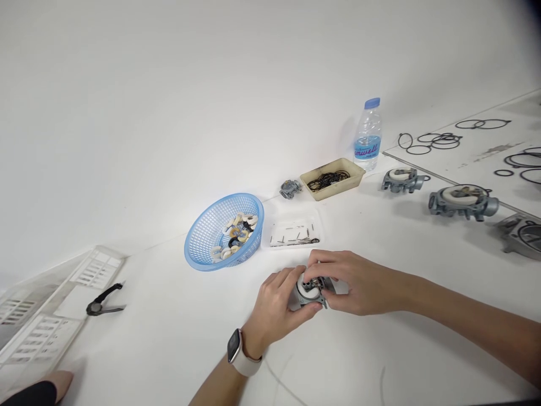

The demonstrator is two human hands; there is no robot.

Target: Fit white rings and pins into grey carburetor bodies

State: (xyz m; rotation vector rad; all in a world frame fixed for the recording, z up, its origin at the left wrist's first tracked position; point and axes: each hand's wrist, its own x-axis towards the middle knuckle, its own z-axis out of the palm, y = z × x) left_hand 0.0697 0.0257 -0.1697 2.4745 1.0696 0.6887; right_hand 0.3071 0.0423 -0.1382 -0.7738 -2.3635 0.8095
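A grey metal carburetor (302, 298) with a white float ring faces up on the white table. Around its left side wrap the thumb and fingers of my left hand (276, 304), holding it steady. My right hand (355, 282) closes over the carburetor's right side, fingertips at the small brass-coloured parts by the float; whether a tiny piece is pinched there is hidden. Just beyond my hands is a shallow white tray (276, 239) with thin metal pins. To its left, a blue plastic basket (198, 248) holds white, yellowish and black floats.
Behind stand a small carburetor (290, 189), a cream tray (338, 192) of black rubber rings and a water bottle (368, 132). Several carburetors (462, 203) and loose black rings (439, 140) lie right. A wristwatch (99, 304) and white slotted crates (46, 338) are left, near another person's arm (46, 389).
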